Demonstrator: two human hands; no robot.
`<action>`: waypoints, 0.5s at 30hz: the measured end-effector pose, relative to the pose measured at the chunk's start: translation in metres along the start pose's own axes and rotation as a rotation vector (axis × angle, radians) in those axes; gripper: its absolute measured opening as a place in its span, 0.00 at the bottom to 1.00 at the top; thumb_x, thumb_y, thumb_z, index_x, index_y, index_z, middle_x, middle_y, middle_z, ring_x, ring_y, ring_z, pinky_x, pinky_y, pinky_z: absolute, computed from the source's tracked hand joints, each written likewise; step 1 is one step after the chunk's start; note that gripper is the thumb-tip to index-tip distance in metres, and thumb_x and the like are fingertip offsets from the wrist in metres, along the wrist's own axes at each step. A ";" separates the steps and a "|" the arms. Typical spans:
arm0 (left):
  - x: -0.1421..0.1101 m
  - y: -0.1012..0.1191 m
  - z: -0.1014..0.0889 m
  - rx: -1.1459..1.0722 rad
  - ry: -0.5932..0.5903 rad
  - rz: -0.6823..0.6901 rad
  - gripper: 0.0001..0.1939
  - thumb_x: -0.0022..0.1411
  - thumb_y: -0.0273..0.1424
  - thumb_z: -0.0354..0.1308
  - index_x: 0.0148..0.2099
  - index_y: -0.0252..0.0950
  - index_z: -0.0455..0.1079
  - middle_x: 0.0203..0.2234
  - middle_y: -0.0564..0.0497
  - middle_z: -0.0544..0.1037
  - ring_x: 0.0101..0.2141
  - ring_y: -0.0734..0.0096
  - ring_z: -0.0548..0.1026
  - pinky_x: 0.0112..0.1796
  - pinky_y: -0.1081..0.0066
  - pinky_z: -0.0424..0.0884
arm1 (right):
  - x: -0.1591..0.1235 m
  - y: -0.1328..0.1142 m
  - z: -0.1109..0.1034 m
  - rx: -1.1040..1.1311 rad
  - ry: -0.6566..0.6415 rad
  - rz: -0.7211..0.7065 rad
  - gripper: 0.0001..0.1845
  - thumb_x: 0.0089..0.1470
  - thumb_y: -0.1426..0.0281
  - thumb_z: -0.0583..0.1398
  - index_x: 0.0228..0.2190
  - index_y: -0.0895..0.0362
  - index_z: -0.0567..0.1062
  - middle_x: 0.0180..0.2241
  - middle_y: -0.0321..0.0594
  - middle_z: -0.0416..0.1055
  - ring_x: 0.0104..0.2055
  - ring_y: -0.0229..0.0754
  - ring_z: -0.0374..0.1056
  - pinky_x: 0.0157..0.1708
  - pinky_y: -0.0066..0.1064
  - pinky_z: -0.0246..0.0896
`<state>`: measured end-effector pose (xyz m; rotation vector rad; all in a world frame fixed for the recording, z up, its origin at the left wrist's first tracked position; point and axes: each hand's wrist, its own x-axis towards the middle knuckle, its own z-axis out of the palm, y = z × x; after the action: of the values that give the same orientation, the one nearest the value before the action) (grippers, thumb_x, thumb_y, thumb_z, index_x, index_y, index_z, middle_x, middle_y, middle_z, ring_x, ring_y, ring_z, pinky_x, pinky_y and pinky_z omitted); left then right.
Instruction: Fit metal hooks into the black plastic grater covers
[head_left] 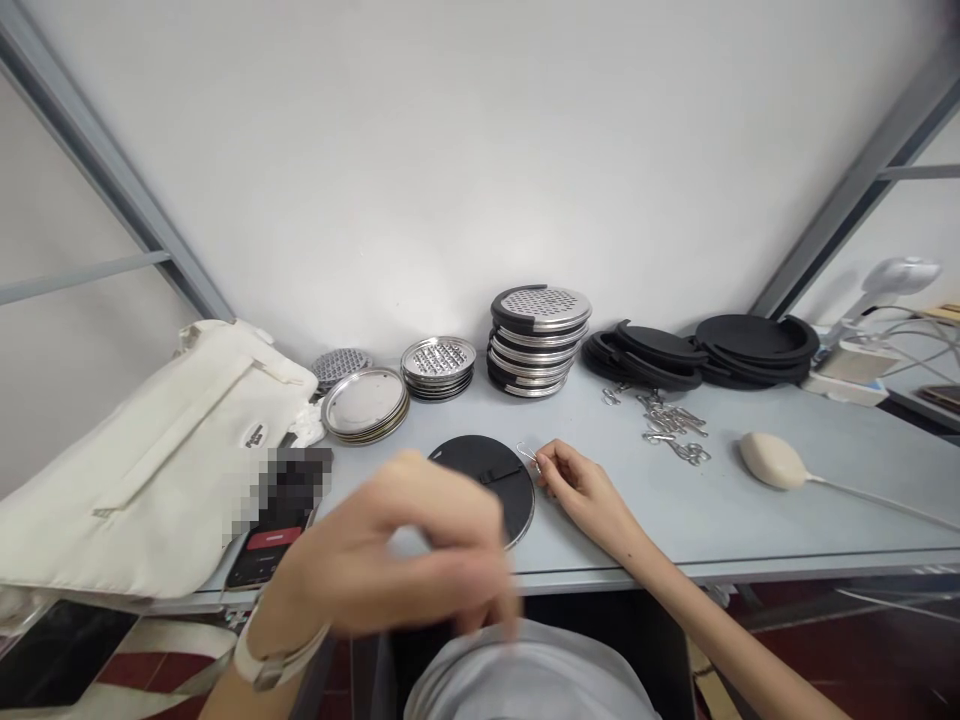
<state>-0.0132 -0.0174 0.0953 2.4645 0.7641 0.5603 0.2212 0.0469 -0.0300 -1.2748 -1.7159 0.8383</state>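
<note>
Four metal stacks (pixel 538 345), two black stacks (pixel 645 358), one lone disc (pixel 506 490), one bag (pixel 165 460).

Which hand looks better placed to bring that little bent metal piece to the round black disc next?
Probably the right hand: its fingers already pinch the bent metal piece, right beside the black disc. The left hand is blurred, apparently raised.

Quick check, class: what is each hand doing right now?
Left hand: raised, blurred, fingers curled; whether it holds anything cannot be told.
Right hand: closed, pinching a metal hook.
</note>
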 end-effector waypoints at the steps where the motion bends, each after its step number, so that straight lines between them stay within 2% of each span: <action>1: 0.019 -0.009 -0.002 0.073 -0.012 -0.019 0.14 0.68 0.38 0.48 0.36 0.36 0.70 0.28 0.52 0.74 0.28 0.73 0.71 0.32 0.72 0.68 | 0.000 0.000 0.000 -0.013 0.013 -0.001 0.12 0.60 0.64 0.50 0.28 0.54 0.64 0.22 0.31 0.61 0.25 0.36 0.58 0.28 0.27 0.53; 4: 0.064 -0.042 0.003 0.469 0.008 -0.135 0.13 0.65 0.39 0.51 0.33 0.35 0.66 0.25 0.52 0.71 0.27 0.70 0.70 0.28 0.70 0.62 | 0.001 -0.003 0.001 -0.051 0.023 -0.017 0.11 0.59 0.65 0.50 0.27 0.55 0.63 0.22 0.30 0.59 0.25 0.35 0.56 0.27 0.27 0.52; 5: 0.073 -0.054 0.007 0.533 -0.032 -0.137 0.14 0.62 0.41 0.54 0.33 0.35 0.65 0.27 0.52 0.72 0.28 0.69 0.70 0.28 0.70 0.60 | 0.001 -0.004 0.001 -0.060 0.014 -0.022 0.11 0.59 0.65 0.50 0.26 0.55 0.63 0.21 0.30 0.59 0.24 0.35 0.56 0.27 0.27 0.52; 7: 0.085 -0.075 0.016 0.489 -0.202 -0.066 0.16 0.55 0.44 0.59 0.34 0.37 0.63 0.28 0.54 0.72 0.28 0.69 0.69 0.26 0.71 0.58 | 0.002 -0.007 0.002 -0.074 -0.016 -0.031 0.11 0.59 0.65 0.50 0.27 0.55 0.63 0.21 0.30 0.59 0.24 0.35 0.55 0.27 0.26 0.52; 9: 0.090 -0.092 0.023 0.421 -0.269 -0.045 0.12 0.54 0.39 0.58 0.32 0.38 0.61 0.26 0.56 0.71 0.25 0.72 0.67 0.24 0.72 0.55 | 0.002 -0.009 0.002 -0.087 -0.045 -0.037 0.11 0.60 0.65 0.50 0.27 0.55 0.64 0.21 0.30 0.58 0.24 0.35 0.55 0.26 0.26 0.51; 12: 0.093 -0.107 0.029 0.404 -0.219 -0.028 0.10 0.53 0.36 0.57 0.29 0.38 0.59 0.23 0.56 0.69 0.23 0.73 0.65 0.25 0.71 0.54 | 0.001 -0.010 0.002 -0.105 -0.071 -0.041 0.12 0.60 0.65 0.49 0.27 0.55 0.63 0.21 0.30 0.58 0.24 0.36 0.55 0.26 0.27 0.51; 15: 0.091 -0.112 0.033 0.368 -0.142 -0.004 0.10 0.55 0.37 0.56 0.36 0.38 0.62 0.23 0.56 0.68 0.23 0.72 0.64 0.25 0.71 0.55 | 0.001 -0.010 0.002 -0.116 -0.094 -0.049 0.12 0.60 0.65 0.48 0.27 0.54 0.62 0.21 0.30 0.58 0.24 0.36 0.55 0.26 0.27 0.50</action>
<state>0.0276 0.1078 0.0275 2.7990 0.8782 0.2542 0.2153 0.0445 -0.0215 -1.2816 -1.8864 0.7914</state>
